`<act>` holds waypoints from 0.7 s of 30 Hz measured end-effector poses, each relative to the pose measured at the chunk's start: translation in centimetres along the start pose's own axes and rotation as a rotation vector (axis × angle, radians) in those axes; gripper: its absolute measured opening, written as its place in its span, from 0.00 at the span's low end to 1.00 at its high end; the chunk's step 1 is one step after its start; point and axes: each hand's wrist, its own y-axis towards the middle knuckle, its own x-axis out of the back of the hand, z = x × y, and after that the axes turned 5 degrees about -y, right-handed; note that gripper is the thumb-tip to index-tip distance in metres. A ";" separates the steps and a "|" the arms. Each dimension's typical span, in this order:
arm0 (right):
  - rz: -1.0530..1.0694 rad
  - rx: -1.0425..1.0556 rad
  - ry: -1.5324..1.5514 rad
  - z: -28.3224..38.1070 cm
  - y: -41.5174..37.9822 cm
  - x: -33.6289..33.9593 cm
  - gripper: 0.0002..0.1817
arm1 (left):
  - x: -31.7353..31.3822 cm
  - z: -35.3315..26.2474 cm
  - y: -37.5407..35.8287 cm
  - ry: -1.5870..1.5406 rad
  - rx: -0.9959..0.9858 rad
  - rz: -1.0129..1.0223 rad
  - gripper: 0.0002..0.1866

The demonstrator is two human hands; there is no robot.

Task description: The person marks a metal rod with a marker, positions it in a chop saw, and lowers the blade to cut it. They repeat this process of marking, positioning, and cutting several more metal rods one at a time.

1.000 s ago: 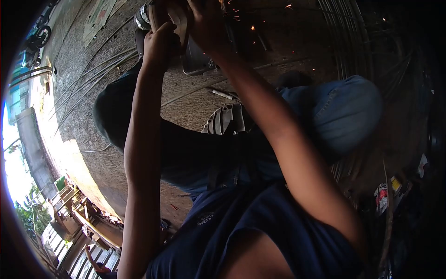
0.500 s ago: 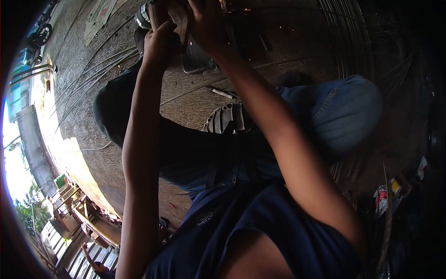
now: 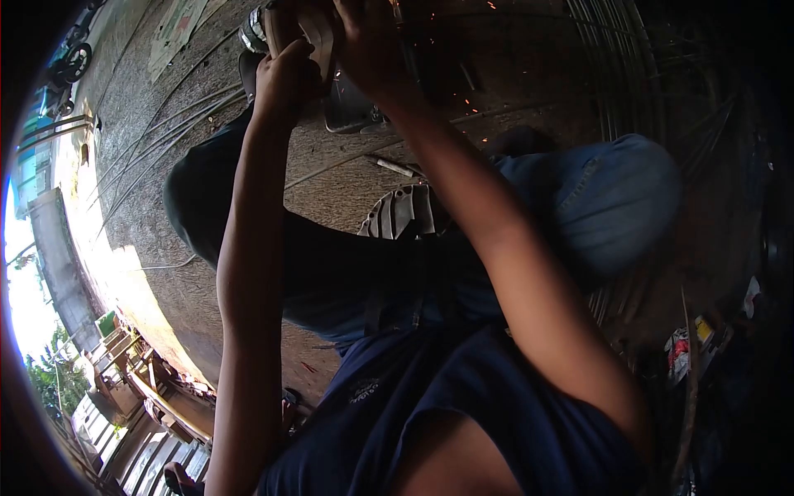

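At the top edge, my left hand [image 3: 285,78] is closed around a grey-brown handle-like part [image 3: 284,23] of what looks like a machine. A curved guard-like piece [image 3: 318,31] is right beside it. My right hand [image 3: 364,50] is just to the right, in shadow; its fingertips are cut off by the frame, so its hold is hidden. Below the hands is a dark metal base [image 3: 349,114]. Orange sparks [image 3: 469,103] scatter to the right. A ribbed metal casting [image 3: 405,211] lies between my bent legs.
Long thin rods [image 3: 608,66] lie at the upper right, and more rods [image 3: 186,107] at the left. A short pale stick [image 3: 394,167] is on the rough ground. Litter [image 3: 678,351] lies at the lower right. Wooden furniture [image 3: 132,372] and a motorcycle [image 3: 76,62] stand at the left.
The sparks have spread farther right and down. At the lower left, another person's raised arm is no longer visible. My arms have barely moved.
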 end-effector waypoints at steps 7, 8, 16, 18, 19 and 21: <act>0.030 -0.030 0.057 0.0 0.0 0.0 0.29 | 0.8 0.6 0.9 0.146 -0.086 0.078 0.06; 0.031 -0.030 0.058 0.1 0.1 0.1 0.29 | 1.0 0.7 1.0 0.183 -0.104 0.092 0.06; 0.027 -0.015 -0.041 0.0 -0.3 -0.1 0.29 | 0.9 0.7 0.9 0.111 -0.057 0.082 0.07; 0.024 -0.030 0.012 0.6 0.2 0.5 0.30 | 0.8 0.7 0.9 -0.010 0.008 0.048 0.07; 0.021 -0.047 0.065 0.8 0.4 0.7 0.30 | 0.9 0.7 0.9 -0.011 0.006 0.051 0.07; 0.008 -0.035 0.062 0.6 0.6 0.4 0.31 | 1.1 1.0 1.1 -0.012 0.005 0.053 0.07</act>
